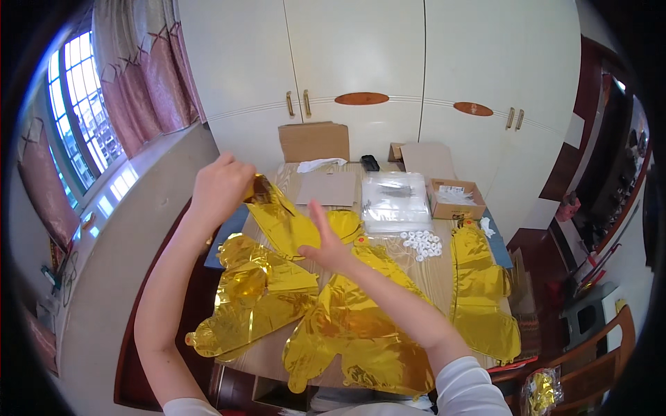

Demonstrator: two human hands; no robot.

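Left grip (222, 186) pinched on the upper end of one gold foil piece (276, 223), lifted over the far left of the bench (438, 274). Right grip (325, 248) spread and loose beside it; contact unclear.

Progress, by judgement: held piece mid-handling, creased and flat. Foil on the bench lies spread; handled or waiting, cannot tell. No gold shows inside the stack of clear bags (394, 206), so bagging there looks undone.

Counts: foil, one held; one spread at left (253, 295), one at right (480, 291), at least one in the middle (361, 326), overlaps hiding more. Bag stack, one. Cardboard box (479, 212), one. White rings (424, 244), roughly twenty, piled.
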